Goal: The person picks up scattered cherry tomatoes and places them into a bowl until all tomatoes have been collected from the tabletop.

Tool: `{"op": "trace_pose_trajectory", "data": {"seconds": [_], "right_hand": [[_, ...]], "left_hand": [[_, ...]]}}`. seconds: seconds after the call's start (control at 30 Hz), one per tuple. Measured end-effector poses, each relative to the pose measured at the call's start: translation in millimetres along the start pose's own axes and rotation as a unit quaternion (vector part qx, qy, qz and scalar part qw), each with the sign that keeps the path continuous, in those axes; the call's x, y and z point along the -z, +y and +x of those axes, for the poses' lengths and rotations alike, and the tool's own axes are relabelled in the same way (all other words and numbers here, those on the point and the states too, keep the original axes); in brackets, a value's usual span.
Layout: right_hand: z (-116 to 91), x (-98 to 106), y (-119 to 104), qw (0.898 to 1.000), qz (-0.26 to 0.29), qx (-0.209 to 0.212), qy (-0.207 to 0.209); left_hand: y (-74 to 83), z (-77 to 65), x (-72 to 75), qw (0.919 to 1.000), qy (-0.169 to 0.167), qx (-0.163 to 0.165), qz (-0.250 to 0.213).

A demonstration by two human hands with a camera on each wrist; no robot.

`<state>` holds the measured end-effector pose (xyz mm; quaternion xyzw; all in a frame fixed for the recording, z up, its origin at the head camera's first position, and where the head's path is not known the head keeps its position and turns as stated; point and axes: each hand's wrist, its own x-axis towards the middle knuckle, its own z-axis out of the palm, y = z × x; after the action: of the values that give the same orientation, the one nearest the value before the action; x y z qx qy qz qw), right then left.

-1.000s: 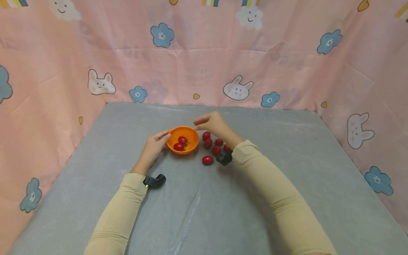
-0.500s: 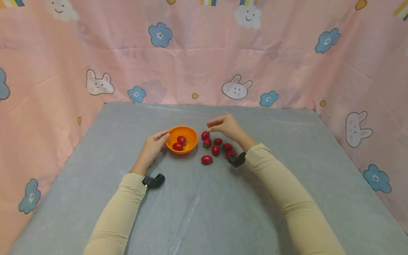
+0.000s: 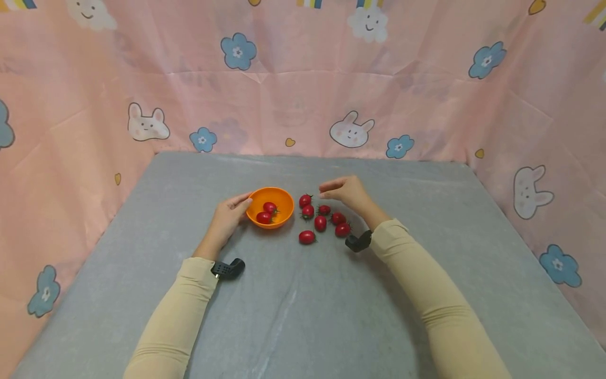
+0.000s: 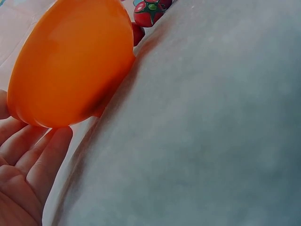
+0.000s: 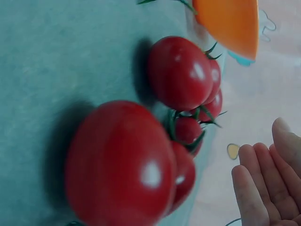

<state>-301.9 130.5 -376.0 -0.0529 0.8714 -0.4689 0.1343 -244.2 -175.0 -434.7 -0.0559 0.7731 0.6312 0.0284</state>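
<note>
An orange bowl stands on the grey table, with two red cherry tomatoes lying inside. At its left side my left hand holds it, thumb at the rim and fingers against the outer wall. The left wrist view has those fingers touching the bowl's underside. Several loose cherry tomatoes, some with green stems, lie right of the bowl. Just above and behind them hovers my right hand, holding nothing; in the right wrist view its fingers are extended and apart from the tomatoes.
The grey tabletop stretches in front and to both sides. A pink printed curtain encloses the back and sides. Each wrist wears a black camera strap, such as the left one.
My right hand has drawn back to the right from the bowl's rim, passing over the loose tomatoes. The left hand stays on the bowl, and both tomatoes inside lie as before.
</note>
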Motion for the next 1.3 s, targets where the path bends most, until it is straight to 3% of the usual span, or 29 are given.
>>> {"op": "trace_pose_trajectory", "data": {"seconds": [0.5, 1.3], "right_hand": [[0, 3, 20, 0.999, -0.008, -0.044, -0.004], [3, -5, 29, 0.998, -0.032, -0.054, -0.022]], "left_hand": [[0.0, -1.7, -0.3, 1.0, 0.002, 0.003, 0.005], [0.4, -1.4, -0.2, 1.0, -0.002, -0.004, -0.001]]}}
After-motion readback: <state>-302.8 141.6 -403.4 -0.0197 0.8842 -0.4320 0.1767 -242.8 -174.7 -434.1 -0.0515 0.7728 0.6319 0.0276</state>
